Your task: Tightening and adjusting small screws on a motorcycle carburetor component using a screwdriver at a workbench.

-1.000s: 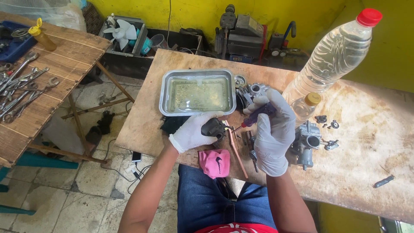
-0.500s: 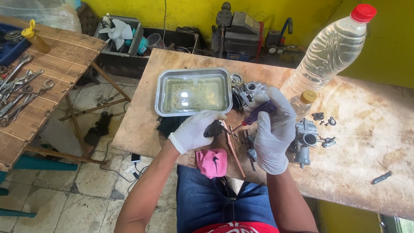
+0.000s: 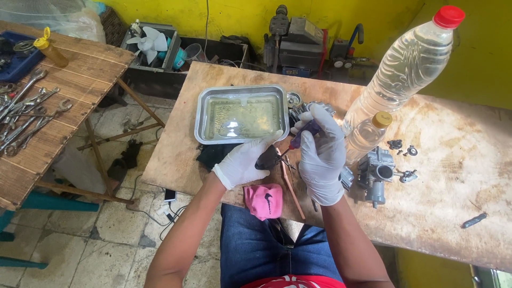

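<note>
Two gloved hands, left (image 3: 244,161) gripping small dark part (image 3: 266,158), right (image 3: 320,154) holding purple-handled screwdriver (image 3: 302,133)

Place: a small engine-repair workshop, informal, set up at floor level.
Walls: were painted bright yellow, scuffed along the base.
Bench: a worn plywood table (image 3: 442,160) carried a carburettor body (image 3: 376,173) with loose small fittings beside it.
Tray: a metal pan (image 3: 241,114) held a shallow pool of yellowish liquid (type could not be told).
Side table: a slatted wooden table (image 3: 80,69) was laid with wrenches (image 3: 24,114).
Back wall: crates of spare parts, a white fan blade (image 3: 149,41) and a small motor unit (image 3: 298,45) stood on the floor.
Floor: cracked, stained tiles.
Worker: wore white gloves.
</note>
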